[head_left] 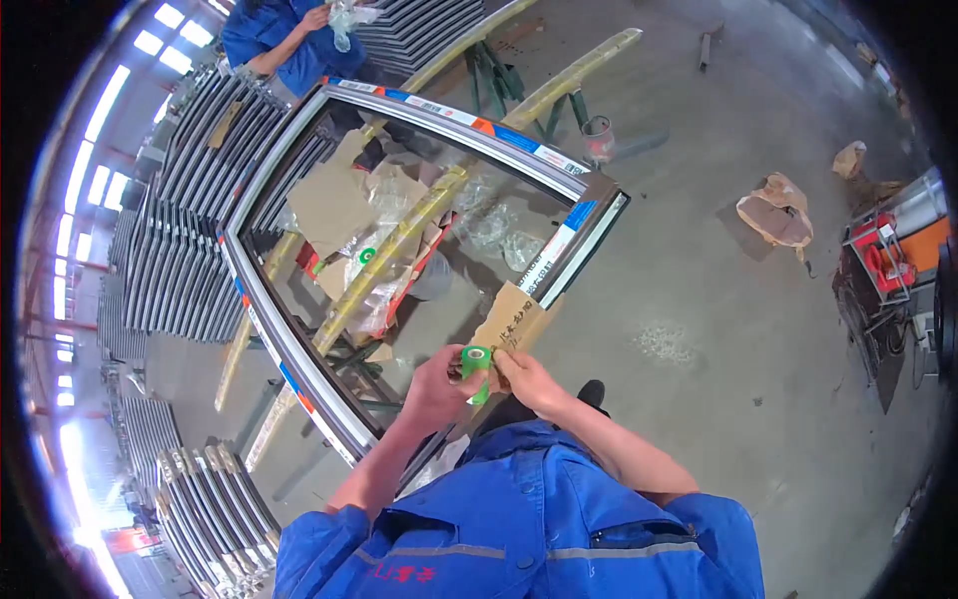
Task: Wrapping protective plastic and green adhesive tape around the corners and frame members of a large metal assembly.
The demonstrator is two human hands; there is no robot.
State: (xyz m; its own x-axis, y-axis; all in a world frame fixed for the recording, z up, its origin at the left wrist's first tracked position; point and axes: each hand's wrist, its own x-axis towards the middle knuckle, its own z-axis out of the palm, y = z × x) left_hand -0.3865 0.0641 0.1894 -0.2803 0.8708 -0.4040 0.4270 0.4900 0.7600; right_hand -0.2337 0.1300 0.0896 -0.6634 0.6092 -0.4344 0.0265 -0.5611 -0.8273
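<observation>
Fingers of your left hand (436,377) were clamped around a green tape roll (476,361) while your right hand (521,379) pinched its free end beside the cardboard piece (509,324) at the window frame (589,215) corner, so taping seemed underway, needing steady pull.

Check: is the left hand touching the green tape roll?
Touching. The head view shows the left hand with its fingers wrapped against the green tape roll, no gap between them; the right hand meets the roll from the other side.
</observation>
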